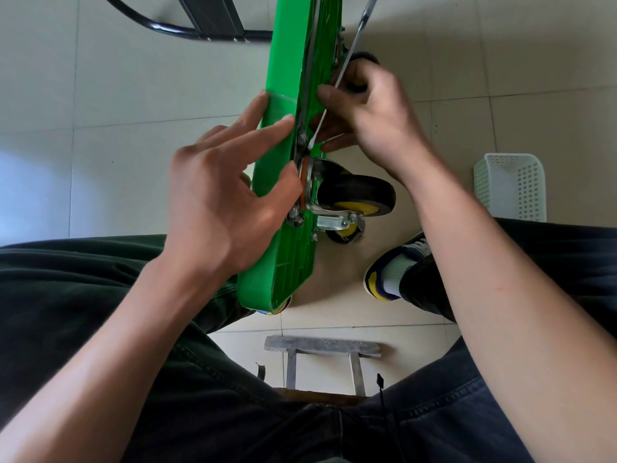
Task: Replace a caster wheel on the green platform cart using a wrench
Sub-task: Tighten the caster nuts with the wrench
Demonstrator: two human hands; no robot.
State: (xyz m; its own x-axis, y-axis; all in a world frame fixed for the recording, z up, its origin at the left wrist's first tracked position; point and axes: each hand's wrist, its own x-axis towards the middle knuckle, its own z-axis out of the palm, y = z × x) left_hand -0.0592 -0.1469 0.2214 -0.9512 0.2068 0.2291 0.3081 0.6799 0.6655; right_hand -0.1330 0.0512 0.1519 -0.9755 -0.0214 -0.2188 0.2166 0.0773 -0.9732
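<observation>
Fingers (329,95) of right hand (374,108) grip wrench (354,45) against green cart (283,61).

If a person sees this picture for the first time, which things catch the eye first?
First the green platform cart, standing on its edge at the centre between the person's knees. The right hand grips a wrench at its underside, above a black and yellow caster wheel. The left hand rests with straight fingers on the cart's flat side.

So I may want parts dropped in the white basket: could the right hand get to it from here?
Probably yes, once freed. The basket sits on the floor just outside the right forearm with nothing between, but the right hand grips the wrench.
</observation>
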